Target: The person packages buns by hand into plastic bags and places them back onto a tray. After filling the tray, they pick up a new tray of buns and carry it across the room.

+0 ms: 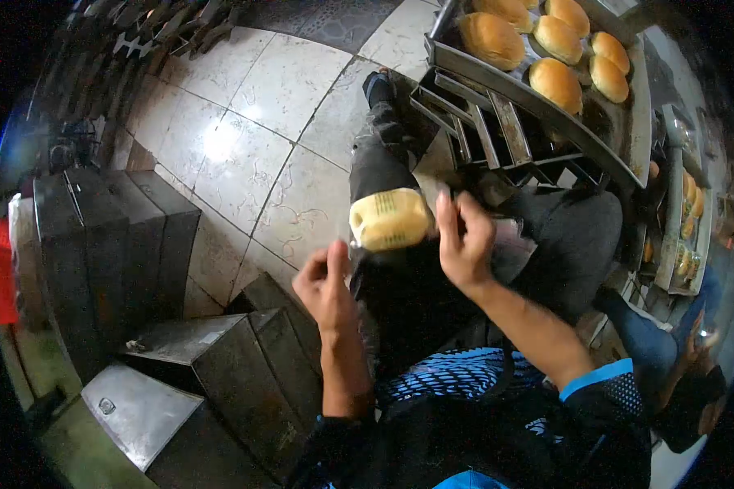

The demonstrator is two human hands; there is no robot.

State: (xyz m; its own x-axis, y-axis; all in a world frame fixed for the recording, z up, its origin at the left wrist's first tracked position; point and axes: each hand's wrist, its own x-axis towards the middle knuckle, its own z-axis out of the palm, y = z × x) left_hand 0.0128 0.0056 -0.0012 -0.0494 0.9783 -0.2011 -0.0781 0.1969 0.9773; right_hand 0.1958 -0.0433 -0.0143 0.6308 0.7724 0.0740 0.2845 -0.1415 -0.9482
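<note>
A yellowish bun in a clear printed wrapper (391,219) hangs between my two hands, above my dark trouser leg. My left hand (326,285) is closed at the wrapper's left end, with thumb and fingers pressed together. On the other side, my right hand (465,236) is closed by the wrapper's right end, its fingers slightly blurred. The thin film between the fingers and the bun is hard to make out. More clear wrappers (510,236) lie on my right thigh.
A metal tray of unwrapped buns (556,85) rests on stacked trays at the upper right. Another tray with buns (687,220) stands farther right, near a person's arm (693,359). Dark metal boxes (98,244) stand at the left, on the tiled floor (245,147).
</note>
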